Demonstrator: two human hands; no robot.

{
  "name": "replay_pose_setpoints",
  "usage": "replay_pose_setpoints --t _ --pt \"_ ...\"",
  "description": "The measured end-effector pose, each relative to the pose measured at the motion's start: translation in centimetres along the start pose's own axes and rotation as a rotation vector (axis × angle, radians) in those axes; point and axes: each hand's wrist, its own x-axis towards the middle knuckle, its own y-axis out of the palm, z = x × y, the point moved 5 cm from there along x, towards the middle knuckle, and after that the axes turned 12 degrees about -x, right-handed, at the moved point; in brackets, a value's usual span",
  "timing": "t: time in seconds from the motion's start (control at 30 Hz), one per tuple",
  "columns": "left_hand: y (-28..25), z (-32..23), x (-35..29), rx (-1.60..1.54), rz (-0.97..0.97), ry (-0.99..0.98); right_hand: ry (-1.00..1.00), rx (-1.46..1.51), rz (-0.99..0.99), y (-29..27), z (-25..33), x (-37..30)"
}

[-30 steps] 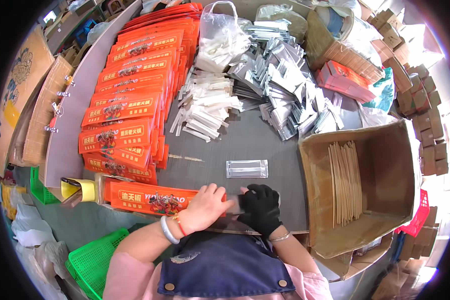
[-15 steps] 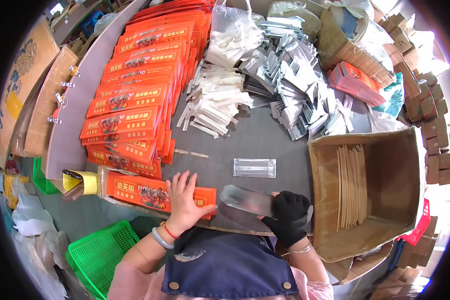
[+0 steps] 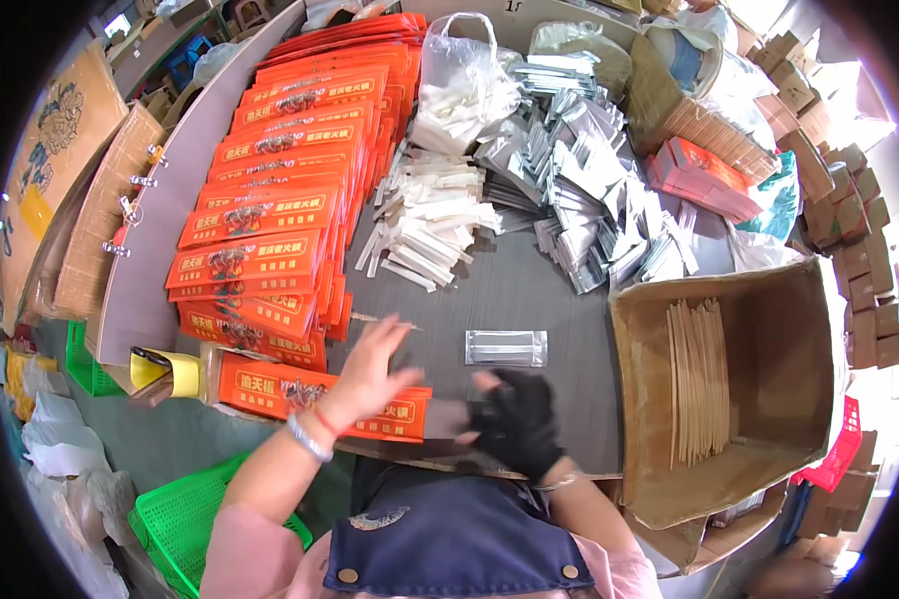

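A red printed flat sleeve [image 3: 270, 383] lies along the table's near edge. My left hand [image 3: 365, 374], with a red cord and pale bangle at the wrist, is over its right half, fingers stretched out; whether it touches is unclear. My right hand [image 3: 514, 424], in a black glove with bare fingertips, is just right of the sleeve and smeared by motion. Between glove and sleeve shows a short bit of a see-through greyish plastic piece [image 3: 448, 417]; whether it is inside the sleeve cannot be made out. A clear packet [image 3: 506, 348] with pale strips lies beyond my right hand.
Overlapping red sleeves [image 3: 260, 215] fill the table's left side. White paper-wrapped strips [image 3: 430, 220] and silvery packets [image 3: 589, 190] are heaped farther back. An open carton [image 3: 769, 349] with thin wooden sticks stands right. A green basket [image 3: 185, 519] sits below left; a yellow-lined holder [image 3: 175, 374] adjoins the sleeve.
My right hand has moved left, carrying the clear plastic piece to the sleeve's right end, and less of that piece shows. My left hand has lifted slightly, its fingers shifting up and right.
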Motion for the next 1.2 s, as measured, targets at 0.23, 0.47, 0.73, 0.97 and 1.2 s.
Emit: replay_pose_setpoints --t 0.23,0.47,0.73,0.97,1.2 --pt "-1.0 3.5 8.4 0.307 -0.035 0.144 1.072 -0.528 -0.301 -8.5 -22.6 -16.9" --pt "1.9 0.3 7.1 0.461 0.055 0.326 1.093 -0.763 0.086 -7.5 -23.2 -19.1" --pt "9.2 -4.4 7.4 0.326 0.066 0.243 1.006 -0.798 -0.166 -6.8 -22.5 -19.7" --pt "7.0 -6.4 6.1 0.103 0.251 0.065 0.729 -0.414 -0.302 -10.2 -15.6 -12.2" --pt "4.3 -6.6 -2.3 0.226 0.177 0.106 0.401 0.094 0.237 -5.1 -9.0 -7.5"
